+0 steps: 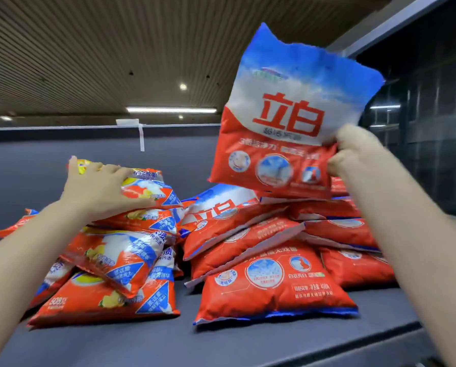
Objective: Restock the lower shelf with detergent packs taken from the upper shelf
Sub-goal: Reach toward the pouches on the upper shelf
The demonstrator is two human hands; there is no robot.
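Note:
My right hand (354, 152) grips the lower right edge of a red, white and blue detergent pack (288, 115) and holds it upright in the air above a pile of like packs (269, 260) on the right of the grey upper shelf (221, 345). My left hand (99, 189) lies on top of the left pile of orange packs with yellow lemon prints (121, 255), fingers curled over the topmost pack (152, 192) of that pile.
The shelf's front edge (327, 343) runs across the bottom right. A dark upright panel (420, 128) closes the shelf on the right. A white tag (134, 128) hangs at the shelf's back rim. One more orange pack (17, 226) lies at the far left.

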